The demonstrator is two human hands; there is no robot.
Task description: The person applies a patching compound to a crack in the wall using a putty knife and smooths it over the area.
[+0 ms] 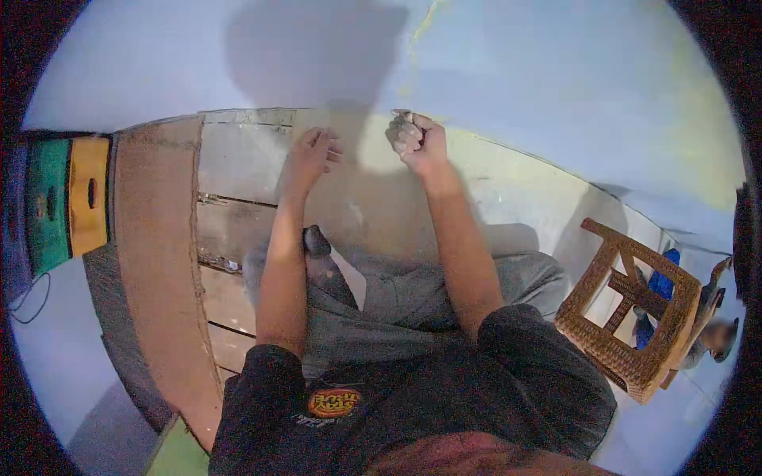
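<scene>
My left hand (pixel 313 155) hovers over the wooden board floor near the wall. Its fingers are loosely bent and apart, and I see nothing in them. To its right, my right hand (pixel 421 143) is raised with the fingers curled closed. Greyish, lumpy patches show at those fingers; whether they are a held thing or shadow and light on the hand I cannot make out. The two hands are apart from each other. Below them are my crossed legs in grey trousers (pixel 397 297) and a dark sock (pixel 317 242).
A pale wall (pixel 516 71) rises just beyond my hands. At the right stands a brown woven stool frame (pixel 611 349), with blue things behind it. On the left, a brown cardboard strip (pixel 159 238) lies beside green (pixel 49 202) and yellow (pixel 87 194) panels with slots.
</scene>
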